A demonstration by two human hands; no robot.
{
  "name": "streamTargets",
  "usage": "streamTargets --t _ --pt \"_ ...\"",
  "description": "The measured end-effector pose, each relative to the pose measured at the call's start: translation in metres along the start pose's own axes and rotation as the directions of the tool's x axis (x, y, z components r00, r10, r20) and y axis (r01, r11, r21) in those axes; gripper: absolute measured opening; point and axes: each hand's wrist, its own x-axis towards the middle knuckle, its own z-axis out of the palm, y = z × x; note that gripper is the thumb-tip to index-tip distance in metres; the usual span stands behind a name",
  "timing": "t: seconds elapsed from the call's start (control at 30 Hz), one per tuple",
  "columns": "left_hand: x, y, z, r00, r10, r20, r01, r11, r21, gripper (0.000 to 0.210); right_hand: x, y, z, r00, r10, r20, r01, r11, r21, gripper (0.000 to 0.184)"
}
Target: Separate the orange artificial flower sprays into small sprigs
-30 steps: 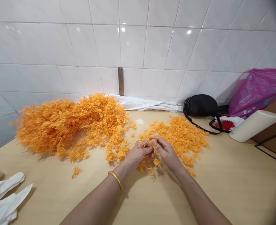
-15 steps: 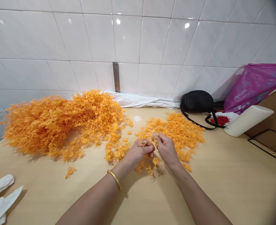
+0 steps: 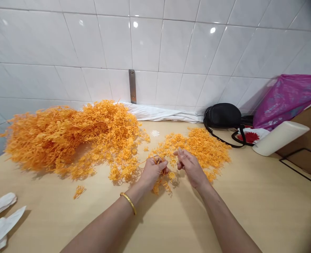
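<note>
On my feed, a wall (image 3: pixel 179 42) of glossy, grey-white tiles with faint marbling fills the upper part of the view, and I can follow its thin joints right across. Low on it I count 1 upright metal strip (image 3: pixel 132 86) with 2 screws in its face. Small, bright reflections (image 3: pixel 213 30) shine back at me from the tiling, which looks bluer and dimmer towards the lower left. Below, I have a smooth, pale wood-toned table (image 3: pixel 250 196), with a crumpled white cloth (image 3: pixel 160 113) along its back edge. At far right I see a purple bag (image 3: pixel 282 102) near a brown cardboard box (image 3: pixel 303 142).
</note>
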Motion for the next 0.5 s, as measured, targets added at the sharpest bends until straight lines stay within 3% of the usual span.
streamTargets --t 0.1,0.23,0.33,0.43,0.5 --pt "0.000 -0.002 0.000 1.000 0.016 0.013 -0.017 0.999 0.042 0.022 -0.003 0.000 0.006 0.991 -0.098 0.093 0.118 0.963 -0.242 0.025" --pt "-0.002 0.000 0.007 0.998 -0.021 0.065 0.020 1.000 0.013 0.018 -0.001 0.002 0.013 0.982 -0.170 -0.080 0.127 0.915 -0.382 0.028" --pt "-0.005 0.002 0.012 0.997 -0.048 0.056 0.050 0.998 -0.042 0.015 0.007 0.006 0.002 0.948 -0.144 -0.283 0.050 0.947 -0.317 0.028" --pt "-0.006 0.003 0.011 0.995 -0.095 0.004 0.095 0.993 -0.072 0.019 0.017 0.012 -0.024 0.846 -0.017 -0.533 -0.033 0.996 -0.085 0.027" --pt "-0.005 0.003 0.007 0.994 -0.108 -0.032 0.105 0.991 -0.088 0.021 0.020 0.016 -0.038 0.811 0.081 -0.580 -0.052 0.996 0.066 0.025"
